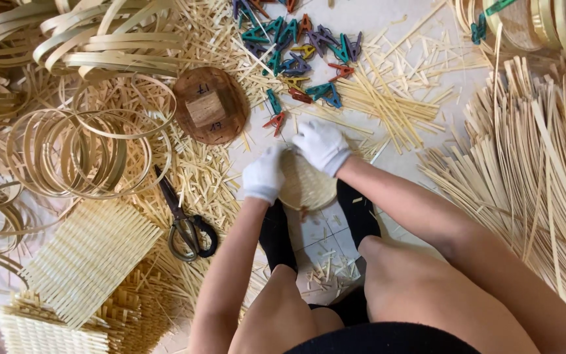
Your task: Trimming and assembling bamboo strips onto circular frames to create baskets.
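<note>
Woven bamboo disc on strip-littered pale tiled floor

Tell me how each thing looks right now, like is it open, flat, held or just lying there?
Left hand: gloved, gripping the round woven piece's edge.
Right hand: gloved, pressing on its top edge.
Round woven piece: held on the floor between both feet.
Scissors: shut, lying untouched.
Clothespins: scattered, clipped on nothing.
Woven mat: lying flat.
Bamboo hoops: bent into rings, stacked loosely.
Brown wooden dome: lying alone.
</note>
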